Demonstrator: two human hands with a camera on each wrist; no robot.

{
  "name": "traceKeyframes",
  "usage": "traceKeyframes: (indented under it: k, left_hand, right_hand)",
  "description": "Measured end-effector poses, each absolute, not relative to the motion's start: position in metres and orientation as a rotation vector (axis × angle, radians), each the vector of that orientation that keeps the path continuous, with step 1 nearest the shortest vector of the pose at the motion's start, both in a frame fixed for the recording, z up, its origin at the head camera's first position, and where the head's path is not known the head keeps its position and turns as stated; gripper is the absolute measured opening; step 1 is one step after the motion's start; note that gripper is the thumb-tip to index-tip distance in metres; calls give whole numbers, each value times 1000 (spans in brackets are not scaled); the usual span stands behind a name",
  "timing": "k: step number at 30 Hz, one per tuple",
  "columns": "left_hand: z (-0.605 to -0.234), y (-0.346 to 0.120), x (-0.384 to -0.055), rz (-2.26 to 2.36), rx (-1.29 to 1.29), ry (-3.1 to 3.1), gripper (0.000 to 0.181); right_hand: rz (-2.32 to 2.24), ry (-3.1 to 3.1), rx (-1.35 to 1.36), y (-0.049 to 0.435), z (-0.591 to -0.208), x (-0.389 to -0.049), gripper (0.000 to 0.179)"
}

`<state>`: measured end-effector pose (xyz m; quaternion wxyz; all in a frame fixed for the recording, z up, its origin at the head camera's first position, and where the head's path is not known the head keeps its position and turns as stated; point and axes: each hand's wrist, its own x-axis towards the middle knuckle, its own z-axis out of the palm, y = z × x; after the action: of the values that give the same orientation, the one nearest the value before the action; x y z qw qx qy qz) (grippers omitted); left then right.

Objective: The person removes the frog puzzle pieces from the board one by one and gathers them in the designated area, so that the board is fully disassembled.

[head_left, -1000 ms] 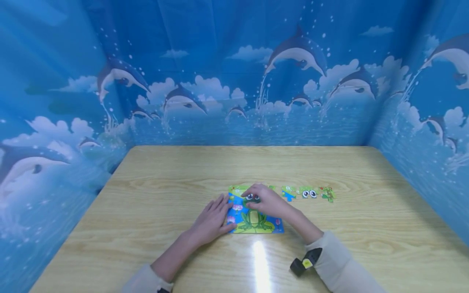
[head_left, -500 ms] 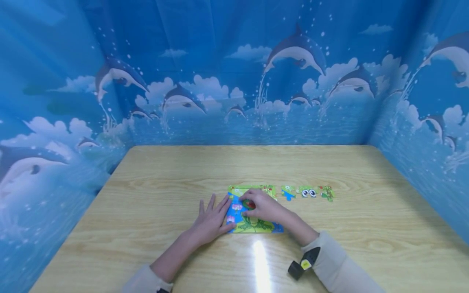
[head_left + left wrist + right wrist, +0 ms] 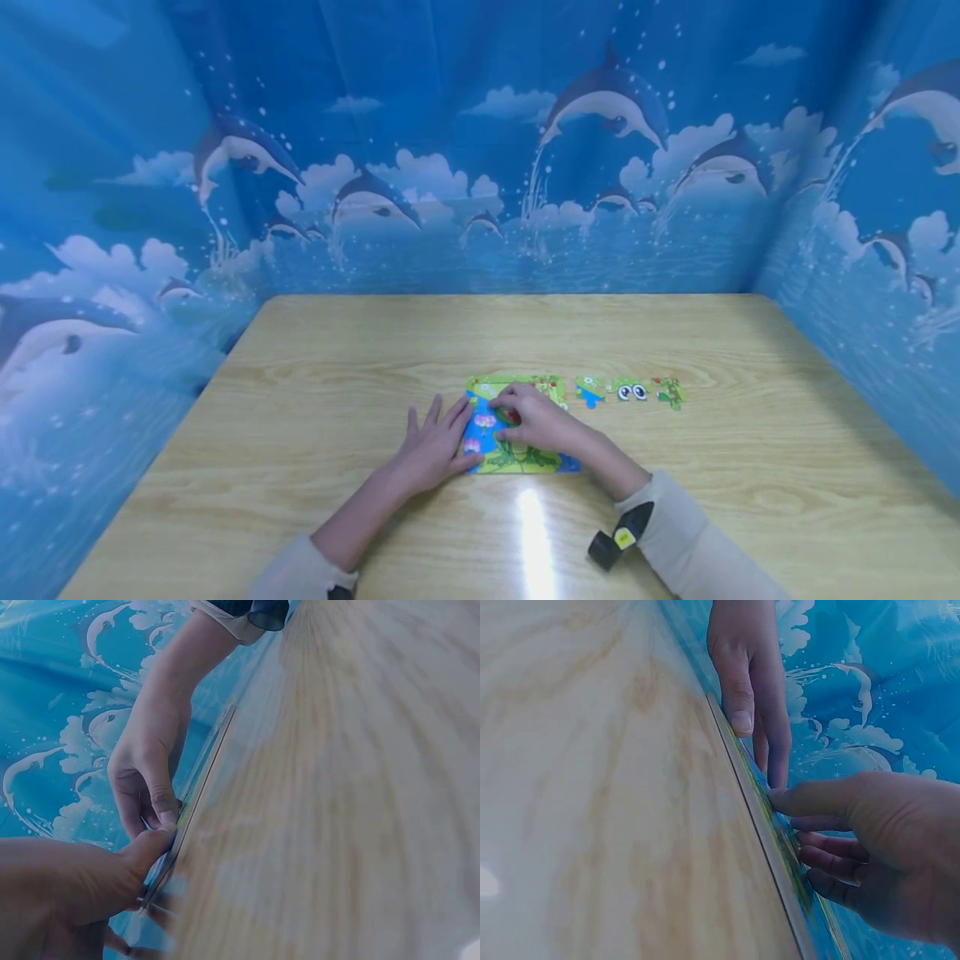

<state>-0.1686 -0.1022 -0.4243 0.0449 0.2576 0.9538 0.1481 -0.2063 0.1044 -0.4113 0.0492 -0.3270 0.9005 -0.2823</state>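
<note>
Hands: two, both at one puzzle board (image 3: 532, 468) lying flat on the table (image 3: 360, 358).
Left hand (image 3: 431, 454): fingers spread, clasping nothing; fingertips and thumb touch the board's left side.
Right hand (image 3: 536, 419): bent over the middle of the board, thumb and fingertips down on it; whether a piece is pinched there, I cannot tell.
Board picture: one green frog (image 3: 517, 452), its upper part largely covered by the right hand, with pink flowers on blue at its left.
Loose pieces: three, in a row just right of the board: one blue-and-green piece (image 3: 590, 392), one piece with two cartoon eyes (image 3: 631, 390), one green piece with red spots (image 3: 669, 392).
Sleeves: two, pale; one black wrist device (image 3: 622, 533) with a yellow label shows at the right.
Backdrop: blue curtain (image 3: 450, 83) with several dolphins.
</note>
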Motion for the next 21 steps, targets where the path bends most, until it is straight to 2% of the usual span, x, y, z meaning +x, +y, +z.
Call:
traceKeyframes:
  k: [6, 21]
  left_hand:
    - [-420, -99, -170, 446, 697, 2888, 79]
    - [-418, -97, -171, 486, 644, 2866, 80]
  right_hand:
    - [-853, 2728, -1024, 104, -413, -209, 43]
    - [-947, 2649, -1096, 110, -416, -213, 37]
